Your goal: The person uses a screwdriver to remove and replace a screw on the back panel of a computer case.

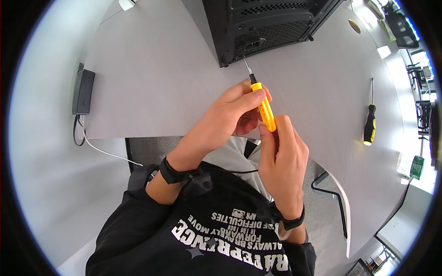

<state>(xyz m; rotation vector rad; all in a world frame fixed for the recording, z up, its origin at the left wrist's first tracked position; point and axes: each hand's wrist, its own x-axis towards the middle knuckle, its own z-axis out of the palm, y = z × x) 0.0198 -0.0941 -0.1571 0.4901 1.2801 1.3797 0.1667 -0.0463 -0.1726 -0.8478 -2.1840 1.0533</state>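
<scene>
A yellow-handled screwdriver (266, 113) points away from me, its thin metal shaft reaching the back panel of a black computer case (276, 34). The tip meets the panel beside the power socket (253, 44), low on the case; whether it sits on a screw is too small to tell. My left hand (241, 108) is closed around the front of the yellow handle, thumb on top. At the rear end of the handle, my right hand (286, 154) pinches it between thumb and fingers.
On the grey desk (161, 69), a second screwdriver (370, 124) with a black and yellow handle lies to the right. A black power adapter (84, 92) with cables is at the left edge. A small oval object (354, 26) lies at the far right, and a green-labelled container (416, 167) stands at the right rim.
</scene>
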